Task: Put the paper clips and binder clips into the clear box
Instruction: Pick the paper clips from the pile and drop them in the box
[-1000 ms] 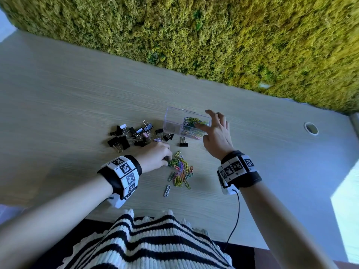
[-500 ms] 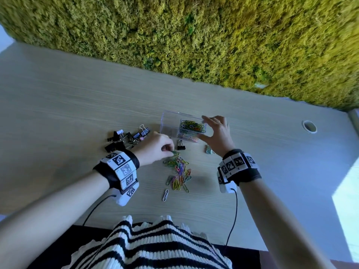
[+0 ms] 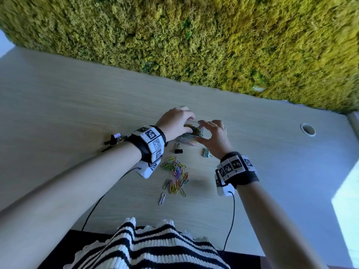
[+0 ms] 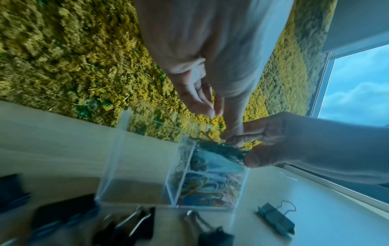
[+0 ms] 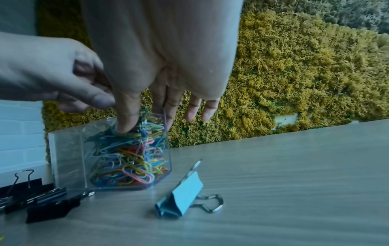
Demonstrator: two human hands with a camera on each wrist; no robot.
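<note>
The clear box (image 3: 187,140) (image 4: 136,166) (image 5: 69,158) stands mid-table with two compartments. The right one is heaped with coloured paper clips (image 4: 210,183) (image 5: 130,158); the left one is bare. My left hand (image 3: 177,123) (image 4: 210,103) (image 5: 52,74) hovers over the box and pinches a bunch of paper clips (image 3: 195,131) (image 4: 221,148) at the rim of the right compartment. My right hand (image 3: 213,136) (image 4: 273,141) (image 5: 164,103) grips the box's right end, thumb on the heap, fingers behind the far wall. A pile of loose paper clips (image 3: 175,177) lies nearer me.
A black binder clip (image 3: 178,149) and a pale blue binder clip (image 3: 206,153) (image 5: 185,196) (image 4: 275,218) lie just in front of the box. More black binder clips (image 3: 114,139) (image 5: 42,204) sit to the left. One white paper clip (image 3: 162,199) lies apart. A moss wall backs the table.
My left hand has lifted off the loose pile and moved up and forward over the box with a bunch of paper clips. The right hand stays on the box.
</note>
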